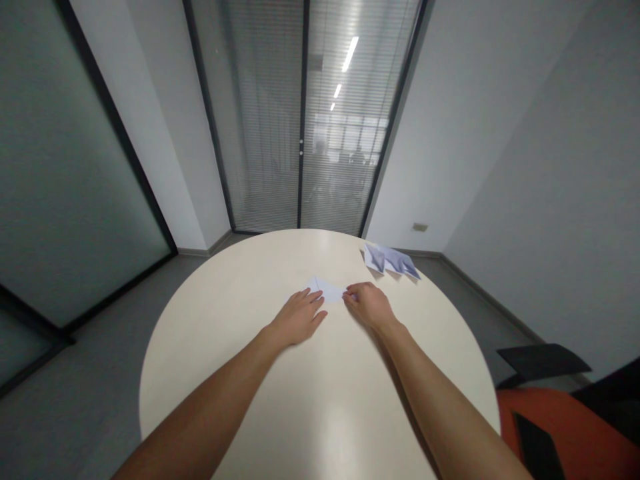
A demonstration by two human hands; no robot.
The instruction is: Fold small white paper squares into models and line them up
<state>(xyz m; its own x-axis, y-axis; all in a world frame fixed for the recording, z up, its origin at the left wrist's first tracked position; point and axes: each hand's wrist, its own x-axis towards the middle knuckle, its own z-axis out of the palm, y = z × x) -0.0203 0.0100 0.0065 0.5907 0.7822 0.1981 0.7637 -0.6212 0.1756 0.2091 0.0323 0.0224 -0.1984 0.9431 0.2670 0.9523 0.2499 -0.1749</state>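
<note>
A small piece of white folded paper [330, 290] lies on the round cream table [215, 333], with a crease line near its left end. My left hand [299, 317] rests flat with fingers apart, its fingertips on the paper's left part. At the paper's right end my right hand [369, 303] has its fingers closed in a pinch on the edge. The fingers partly cover both ends of the paper.
Several folded paper pieces [393, 260] stand near the table's far right edge. An orange chair [560, 427] with black armrests is at the right. Beyond the table are a glass partition with blinds [270, 133] and grey walls.
</note>
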